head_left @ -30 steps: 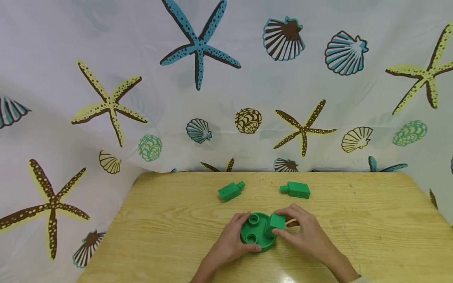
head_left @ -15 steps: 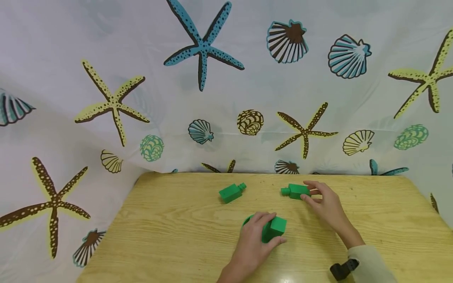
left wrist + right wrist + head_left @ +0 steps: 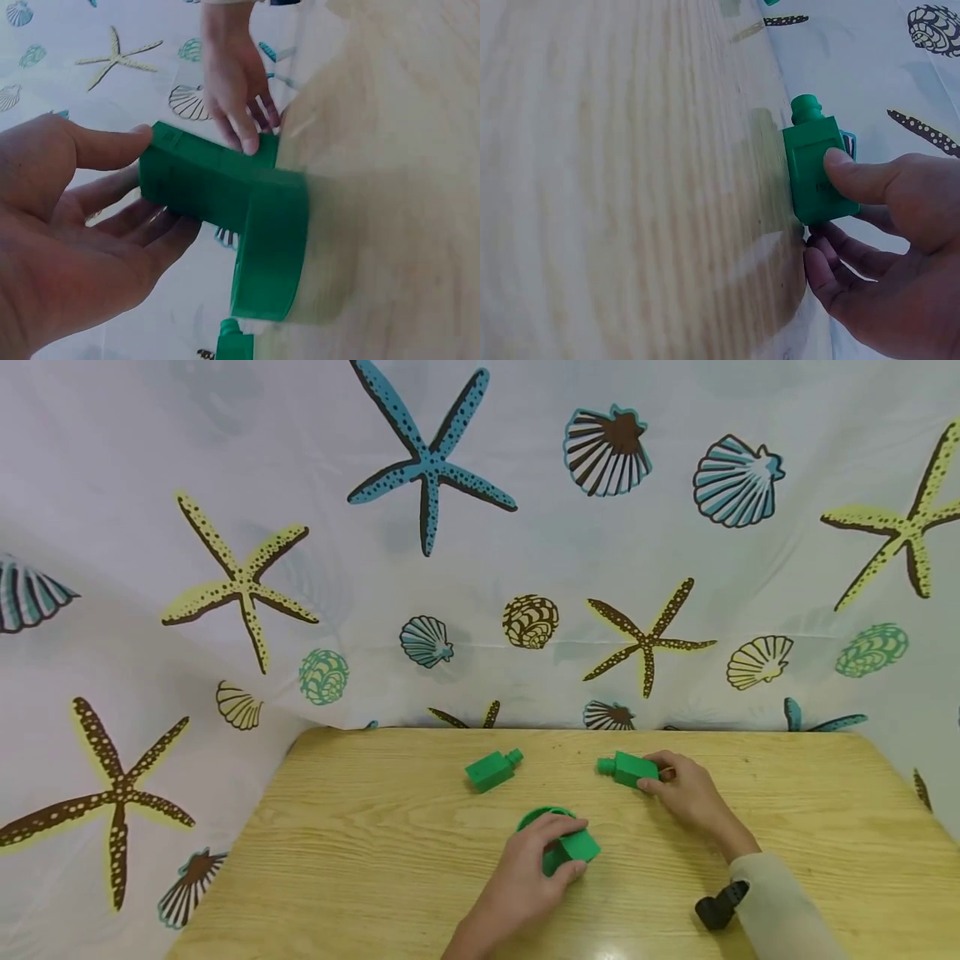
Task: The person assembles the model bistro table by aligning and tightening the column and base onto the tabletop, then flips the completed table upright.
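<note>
My left hand (image 3: pixel 525 878) holds a green square block (image 3: pixel 582 847) between thumb and fingers. In the left wrist view this block (image 3: pixel 196 169) stands out from a round green base (image 3: pixel 274 251) on the table. From the head view, my hand hides most of the base (image 3: pixel 534 816). My right hand (image 3: pixel 692 795) grips another green square block (image 3: pixel 628 768), which has a ridged, narrower peg at one end. That block lies on its side; in the right wrist view my thumb presses the face of the block (image 3: pixel 814 165).
A third green block (image 3: pixel 491 771) with a peg lies towards the table's far edge, left of the gripped one. The wooden table (image 3: pixel 360 843) meets a white cloth (image 3: pixel 480 552) printed with starfish and shells.
My right hand has left the upright block and reached the far right pegged block, now gripping it. My left hand has shifted from the base's rim to the upright block, which has turned.
</note>
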The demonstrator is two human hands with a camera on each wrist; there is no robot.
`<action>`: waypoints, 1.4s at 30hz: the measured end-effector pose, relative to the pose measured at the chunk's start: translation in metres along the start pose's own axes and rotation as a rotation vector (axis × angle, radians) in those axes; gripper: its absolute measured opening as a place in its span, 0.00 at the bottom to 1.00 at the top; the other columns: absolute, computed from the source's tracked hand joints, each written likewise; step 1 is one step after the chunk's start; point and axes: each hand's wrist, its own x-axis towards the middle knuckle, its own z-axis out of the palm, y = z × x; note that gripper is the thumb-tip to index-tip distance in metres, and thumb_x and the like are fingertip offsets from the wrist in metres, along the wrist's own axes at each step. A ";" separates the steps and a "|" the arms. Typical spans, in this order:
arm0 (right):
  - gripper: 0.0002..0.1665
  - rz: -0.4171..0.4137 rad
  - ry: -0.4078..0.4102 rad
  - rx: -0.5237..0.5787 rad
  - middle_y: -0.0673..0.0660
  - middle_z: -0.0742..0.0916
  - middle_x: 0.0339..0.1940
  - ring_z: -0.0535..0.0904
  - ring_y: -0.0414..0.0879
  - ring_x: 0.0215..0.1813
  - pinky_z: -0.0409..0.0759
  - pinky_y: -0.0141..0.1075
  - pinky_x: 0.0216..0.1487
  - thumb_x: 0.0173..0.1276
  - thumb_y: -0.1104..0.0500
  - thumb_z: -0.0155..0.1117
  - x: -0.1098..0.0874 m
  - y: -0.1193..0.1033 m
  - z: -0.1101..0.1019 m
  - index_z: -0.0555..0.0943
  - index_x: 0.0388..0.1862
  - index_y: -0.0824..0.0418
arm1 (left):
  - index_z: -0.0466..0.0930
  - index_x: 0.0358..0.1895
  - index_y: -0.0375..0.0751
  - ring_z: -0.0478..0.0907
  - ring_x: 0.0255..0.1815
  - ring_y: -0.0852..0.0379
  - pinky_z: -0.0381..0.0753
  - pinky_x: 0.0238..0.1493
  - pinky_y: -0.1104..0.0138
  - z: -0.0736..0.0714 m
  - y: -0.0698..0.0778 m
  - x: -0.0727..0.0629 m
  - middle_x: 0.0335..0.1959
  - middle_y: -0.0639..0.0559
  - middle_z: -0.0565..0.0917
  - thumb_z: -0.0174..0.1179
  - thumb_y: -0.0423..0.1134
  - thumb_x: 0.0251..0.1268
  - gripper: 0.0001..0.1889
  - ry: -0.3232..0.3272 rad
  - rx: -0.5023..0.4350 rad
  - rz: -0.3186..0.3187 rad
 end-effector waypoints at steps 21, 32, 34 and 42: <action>0.29 -0.043 0.124 0.406 0.61 0.77 0.69 0.74 0.59 0.70 0.81 0.32 0.57 0.76 0.50 0.66 -0.050 -0.024 -0.003 0.75 0.72 0.56 | 0.86 0.50 0.44 0.77 0.56 0.47 0.85 0.53 0.61 -0.032 -0.011 -0.003 0.51 0.51 0.76 0.75 0.39 0.63 0.14 -0.011 -0.030 -0.090; 0.31 -0.071 0.068 0.522 0.68 0.77 0.69 0.81 0.62 0.63 0.84 0.34 0.53 0.70 0.60 0.73 -0.059 -0.042 0.003 0.76 0.70 0.64 | 0.84 0.56 0.43 0.78 0.63 0.46 0.83 0.59 0.55 -0.038 -0.021 -0.004 0.57 0.49 0.81 0.68 0.31 0.66 0.16 0.070 -0.080 -0.063; 0.32 -0.086 0.053 0.537 0.70 0.77 0.69 0.83 0.57 0.61 0.85 0.34 0.53 0.69 0.62 0.73 -0.060 -0.045 0.004 0.76 0.70 0.65 | 0.83 0.58 0.41 0.78 0.63 0.45 0.83 0.59 0.55 -0.038 -0.023 -0.003 0.58 0.47 0.82 0.69 0.32 0.67 0.17 0.079 -0.086 -0.067; 0.34 -0.119 -0.009 0.583 0.74 0.75 0.69 0.84 0.47 0.60 0.85 0.36 0.53 0.66 0.68 0.73 -0.061 -0.051 0.011 0.75 0.70 0.69 | 0.82 0.58 0.34 0.80 0.61 0.42 0.82 0.59 0.51 -0.033 -0.025 -0.001 0.57 0.43 0.84 0.72 0.36 0.65 0.20 0.144 -0.134 -0.100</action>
